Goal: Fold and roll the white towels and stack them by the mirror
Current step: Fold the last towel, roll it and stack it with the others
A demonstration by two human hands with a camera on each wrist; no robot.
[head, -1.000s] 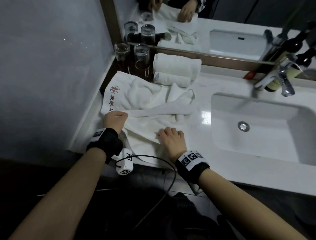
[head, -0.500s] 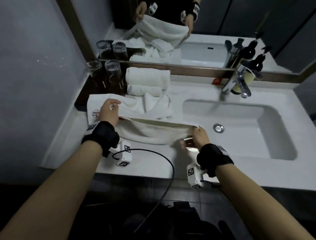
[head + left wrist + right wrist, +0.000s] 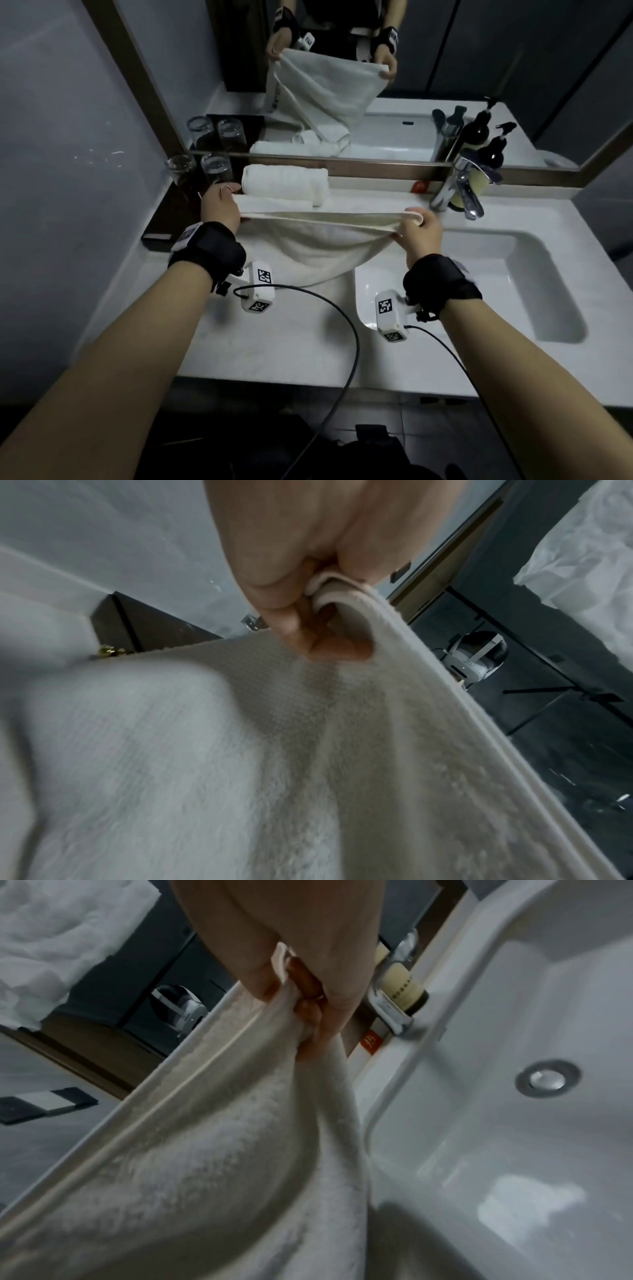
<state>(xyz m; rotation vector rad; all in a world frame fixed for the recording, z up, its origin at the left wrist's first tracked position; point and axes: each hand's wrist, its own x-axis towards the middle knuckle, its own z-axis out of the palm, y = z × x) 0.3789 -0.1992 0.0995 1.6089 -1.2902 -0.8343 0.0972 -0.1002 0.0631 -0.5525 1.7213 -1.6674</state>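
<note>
Head view: left hand (image 3: 219, 209) and right hand (image 3: 419, 233) each pinch 1 towel (image 3: 318, 250) corner, stretching the hem between them for folding.

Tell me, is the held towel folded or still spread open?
Spread, not yet rolled: the towel hangs from its top hem, stretched between the left hand and right hand. Whether doubled, cannot tell.

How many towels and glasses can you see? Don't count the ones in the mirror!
Rolled towels: 2
Open towel, held by the left hand and right hand: 1
Glasses: 2
Total: 5
</note>
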